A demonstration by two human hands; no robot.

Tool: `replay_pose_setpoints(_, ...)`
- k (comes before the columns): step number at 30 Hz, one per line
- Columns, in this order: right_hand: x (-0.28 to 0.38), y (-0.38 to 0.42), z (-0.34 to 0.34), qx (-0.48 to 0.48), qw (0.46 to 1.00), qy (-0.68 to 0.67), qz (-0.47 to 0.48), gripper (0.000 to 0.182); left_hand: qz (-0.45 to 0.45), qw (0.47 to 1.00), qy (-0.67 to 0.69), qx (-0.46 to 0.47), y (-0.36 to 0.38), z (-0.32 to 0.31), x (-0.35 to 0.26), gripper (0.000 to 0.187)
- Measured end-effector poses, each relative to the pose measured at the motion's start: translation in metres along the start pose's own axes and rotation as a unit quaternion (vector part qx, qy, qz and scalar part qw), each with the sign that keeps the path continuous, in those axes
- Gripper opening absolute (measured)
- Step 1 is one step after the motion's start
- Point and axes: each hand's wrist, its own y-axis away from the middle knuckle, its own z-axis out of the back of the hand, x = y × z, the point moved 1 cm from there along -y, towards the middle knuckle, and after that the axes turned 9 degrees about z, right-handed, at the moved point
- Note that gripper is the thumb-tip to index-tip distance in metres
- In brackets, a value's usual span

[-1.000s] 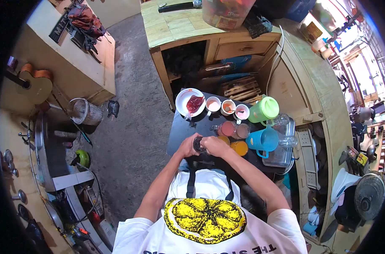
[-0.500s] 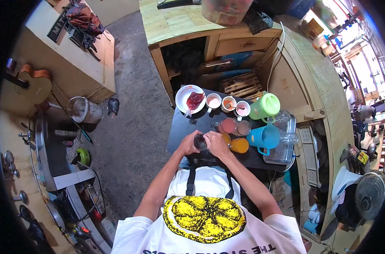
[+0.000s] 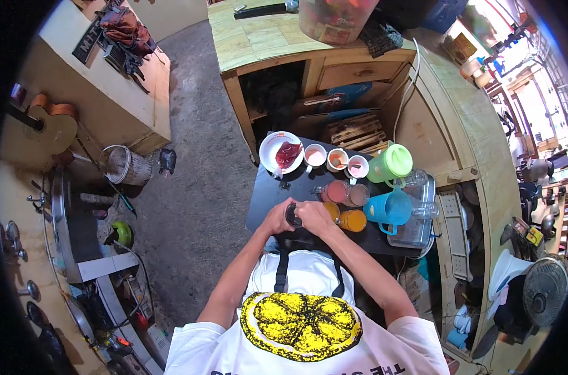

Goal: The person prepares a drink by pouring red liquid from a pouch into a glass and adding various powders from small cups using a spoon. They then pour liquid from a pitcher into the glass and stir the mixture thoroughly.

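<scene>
Close to my body, over the near edge of a black table, both hands meet around a round glass that looks dark inside. My left hand wraps its left side, while my right hand has its fingers at the right side and rim. Just right of my right hand stand glasses of orange drink. Behind these are a glass of pink drink and one of brownish drink. A blue pitcher is farther right.
Along the table's back sit a white bowl with a red bag, white cups with spoons, and a green lidded pitcher. A clear tray holds upturned glasses at right. A wooden counter rises behind; a sink is left.
My right hand has shifted slightly left and down over the glass, covering more of its rim. The glass has moved a little toward me. The other things on the table stay put.
</scene>
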Motion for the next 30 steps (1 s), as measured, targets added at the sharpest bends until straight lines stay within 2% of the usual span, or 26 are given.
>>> replay_pose_setpoints(2, -0.004, -0.005, 0.005, 0.031, 0.999, 0.033, 0.014, 0.012, 0.001, 1.000, 0.000, 0.001, -0.002, 0.002, -0.005, 0.080)
replay_pose_setpoints(8, -0.008, -0.012, 0.016, 0.054, 0.996, -0.066, -0.019, 0.009, 0.007, 1.000, -0.012, -0.002, 0.006, 0.002, -0.010, 0.081)
replay_pose_setpoints(14, 0.003, -0.008, 0.007, 0.002, 0.981, -0.126, -0.146, 0.016, -0.016, 1.000, 0.002, -0.012, 0.005, 0.000, -0.006, 0.079)
replay_pose_setpoints(16, 0.002, -0.003, -0.015, -0.083, 0.970, -0.145, -0.178, 0.016, -0.024, 1.000, 0.002, -0.018, 0.006, 0.000, -0.005, 0.078)
replay_pose_setpoints(18, 0.000, 0.003, -0.027, -0.157, 0.933, -0.216, -0.242, 0.017, -0.024, 1.000, -0.001, -0.019, 0.006, 0.001, -0.005, 0.076)
replay_pose_setpoints(21, -0.005, 0.018, -0.019, -0.231, 0.817, -0.382, -0.365, 0.016, -0.018, 1.000, -0.015, -0.013, 0.003, 0.001, -0.002, 0.076)
replay_pose_setpoints(25, 0.003, 0.026, 0.001, -0.219, 0.825, -0.384, -0.352, 0.016, -0.035, 0.999, -0.001, -0.020, 0.002, 0.000, 0.001, 0.075)
replay_pose_setpoints(28, 0.004, 0.026, 0.001, -0.175, 0.841, -0.431, -0.277, 0.016, -0.026, 0.999, 0.021, -0.004, 0.002, 0.002, -0.001, 0.075)
replay_pose_setpoints(30, 0.000, 0.022, 0.009, -0.106, 0.886, -0.407, -0.196, 0.016, -0.021, 0.999, 0.023, 0.006, 0.001, 0.004, -0.003, 0.075)
